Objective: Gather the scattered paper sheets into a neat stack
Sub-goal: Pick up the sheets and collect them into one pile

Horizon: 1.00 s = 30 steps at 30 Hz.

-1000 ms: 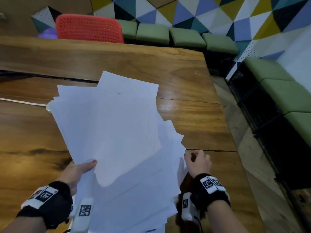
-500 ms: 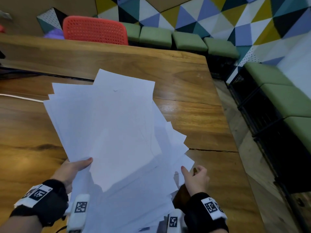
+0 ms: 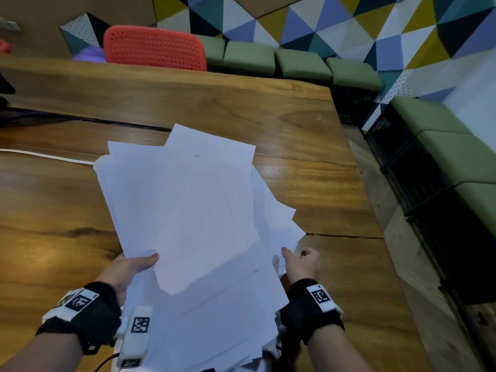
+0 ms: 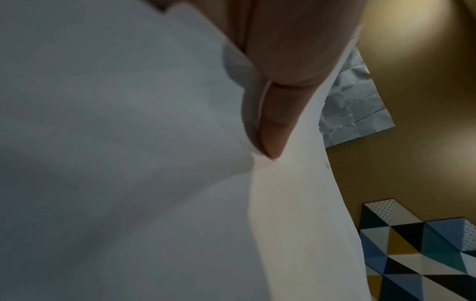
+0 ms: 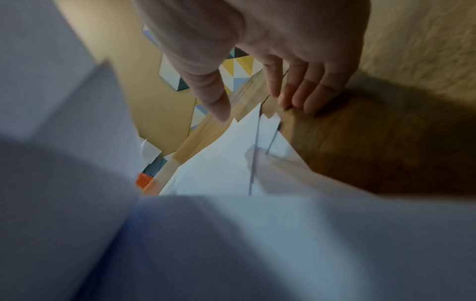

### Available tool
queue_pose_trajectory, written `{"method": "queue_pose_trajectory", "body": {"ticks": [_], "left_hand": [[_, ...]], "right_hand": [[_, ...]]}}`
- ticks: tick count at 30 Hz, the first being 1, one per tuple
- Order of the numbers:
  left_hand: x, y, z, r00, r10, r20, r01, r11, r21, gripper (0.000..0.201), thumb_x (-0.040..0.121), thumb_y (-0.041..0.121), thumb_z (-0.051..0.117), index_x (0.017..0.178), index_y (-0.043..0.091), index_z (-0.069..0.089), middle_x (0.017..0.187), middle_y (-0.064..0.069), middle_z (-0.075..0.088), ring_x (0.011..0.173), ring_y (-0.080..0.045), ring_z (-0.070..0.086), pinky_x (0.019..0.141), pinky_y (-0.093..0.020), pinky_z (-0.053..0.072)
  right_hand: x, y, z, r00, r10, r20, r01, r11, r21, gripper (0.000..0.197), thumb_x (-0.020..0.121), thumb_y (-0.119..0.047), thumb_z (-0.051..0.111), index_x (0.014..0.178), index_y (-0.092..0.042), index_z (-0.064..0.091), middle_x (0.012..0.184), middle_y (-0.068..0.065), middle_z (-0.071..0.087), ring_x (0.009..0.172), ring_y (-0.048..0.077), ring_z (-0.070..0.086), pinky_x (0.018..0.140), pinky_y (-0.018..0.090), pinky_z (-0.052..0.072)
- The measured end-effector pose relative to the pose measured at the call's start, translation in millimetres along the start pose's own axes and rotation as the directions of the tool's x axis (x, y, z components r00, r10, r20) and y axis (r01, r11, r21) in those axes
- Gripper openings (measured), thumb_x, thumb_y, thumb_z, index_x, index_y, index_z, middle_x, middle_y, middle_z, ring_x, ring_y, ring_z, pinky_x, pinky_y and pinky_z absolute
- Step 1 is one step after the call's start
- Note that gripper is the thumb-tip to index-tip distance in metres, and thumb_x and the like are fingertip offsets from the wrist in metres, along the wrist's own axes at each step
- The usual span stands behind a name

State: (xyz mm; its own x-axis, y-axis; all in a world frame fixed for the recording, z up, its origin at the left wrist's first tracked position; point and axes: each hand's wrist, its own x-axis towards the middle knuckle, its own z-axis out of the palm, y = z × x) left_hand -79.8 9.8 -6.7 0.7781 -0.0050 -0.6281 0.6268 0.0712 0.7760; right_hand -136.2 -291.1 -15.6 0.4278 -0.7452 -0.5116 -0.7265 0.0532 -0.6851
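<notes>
Right hand (image 3: 302,263) let go; left hand (image 3: 128,269) pinches sheets (image 3: 188,210)

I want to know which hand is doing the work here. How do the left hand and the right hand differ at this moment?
The left hand pinches the paper sheets, thumb on top; the right hand is open beside their right edge, gripping nothing. The left hand's fingers are hidden under the sheets; the right hand's fingers show, loosely extended above the wooden table. Both wear black wristbands with markers.

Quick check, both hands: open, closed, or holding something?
Left hand: grips the fanned paper sheets, thumb on top.
Right hand: open, fingers straight beside the sheets' right edge.
</notes>
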Motion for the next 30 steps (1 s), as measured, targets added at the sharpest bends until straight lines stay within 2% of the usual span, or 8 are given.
{"method": "queue_pose_trajectory", "body": {"ticks": [3,6,10,13,19,23,28,30], "left_hand": [[3,0,-3,1.0,-0.021,-0.003,0.021,1.0,0.015,0.043,0.081,0.003,0.063,0.123,0.006,0.056,0.115,-0.012,0.064,0.112,-0.032,0.055,0.105,-0.046,0.036],[5,0,-6,0.999,-0.041,-0.001,0.041,0.999,0.008,0.044,0.079,0.005,0.066,0.122,0.007,0.057,0.116,-0.012,0.065,0.113,-0.033,0.056,0.105,-0.049,0.036],[7,-2,-8,0.999,-0.034,0.019,0.034,0.999,0.0,0.042,0.08,0.004,0.065,0.121,0.006,0.057,0.113,-0.011,0.066,0.111,-0.031,0.056,0.105,-0.046,0.036],[8,-2,-7,0.999,-0.022,0.025,0.022,1.0,-0.004,0.042,0.082,0.002,0.063,0.123,0.006,0.054,0.111,-0.009,0.063,0.108,-0.028,0.053,0.101,-0.038,0.035],[7,-3,-7,0.999,-0.02,0.03,0.02,1.0,0.013,0.04,0.083,0.001,0.061,0.122,0.007,0.055,0.1,-0.005,0.066,0.097,-0.025,0.059,0.088,-0.039,0.042],[9,-4,-9,0.998,-0.047,0.032,0.047,0.999,0.017,0.037,0.082,0.001,0.061,0.118,0.007,0.057,0.11,-0.012,0.066,0.1,-0.031,0.06,0.081,-0.039,0.046],[7,-4,-8,0.998,-0.049,0.041,0.049,0.999,0.003,0.033,0.083,0.0,0.06,0.115,0.007,0.058,0.103,-0.012,0.067,0.097,-0.033,0.061,0.073,-0.036,0.047],[5,-3,-7,0.998,-0.044,0.044,0.045,0.999,-0.009,0.032,0.083,-0.001,0.059,0.114,0.008,0.057,0.099,-0.01,0.067,0.095,-0.03,0.061,0.071,-0.035,0.046]], "right_hand": [[-4,-6,9,0.993,-0.114,-0.008,0.113,0.988,-0.105,0.067,0.074,-0.025,0.067,0.132,-0.008,0.038,0.136,0.012,0.044,0.126,0.031,0.039,0.101,0.042,0.039],[-2,-12,17,0.992,-0.109,0.056,0.116,0.984,-0.133,0.073,0.075,-0.025,0.066,0.137,-0.007,0.032,0.137,0.011,0.042,0.127,0.03,0.041,0.1,0.041,0.039],[9,-12,16,0.995,-0.024,0.097,0.027,0.999,-0.034,0.053,0.07,-0.025,0.067,0.112,-0.005,0.042,0.102,0.008,0.057,0.099,0.031,0.059,0.081,0.035,0.049],[10,-9,16,0.995,-0.033,0.094,0.038,0.998,-0.045,0.043,0.066,-0.026,0.066,0.102,-0.009,0.051,0.1,0.01,0.064,0.088,0.029,0.061,0.077,0.035,0.05],[3,-15,12,0.991,-0.104,0.084,0.127,0.926,-0.355,0.034,0.069,-0.039,0.06,0.088,-0.012,0.061,0.106,0.006,0.043,0.104,0.028,0.044,0.076,0.031,0.037],[-3,-20,17,0.976,-0.141,0.164,0.161,0.98,-0.119,0.034,0.063,-0.031,0.066,0.086,-0.008,0.055,0.108,0.015,0.057,0.081,0.025,0.059,0.065,0.029,0.047],[-10,-15,15,0.984,-0.049,0.173,-0.001,0.96,0.28,0.065,0.07,-0.01,0.073,0.123,-0.017,0.037,0.114,0.005,0.055,0.1,0.029,0.059,0.09,0.039,0.049],[-13,-9,15,0.978,0.001,0.209,-0.086,0.911,0.403,0.07,0.071,-0.006,0.074,0.129,-0.011,0.036,0.116,0.008,0.055,0.101,0.032,0.06,0.092,0.044,0.051]]}}
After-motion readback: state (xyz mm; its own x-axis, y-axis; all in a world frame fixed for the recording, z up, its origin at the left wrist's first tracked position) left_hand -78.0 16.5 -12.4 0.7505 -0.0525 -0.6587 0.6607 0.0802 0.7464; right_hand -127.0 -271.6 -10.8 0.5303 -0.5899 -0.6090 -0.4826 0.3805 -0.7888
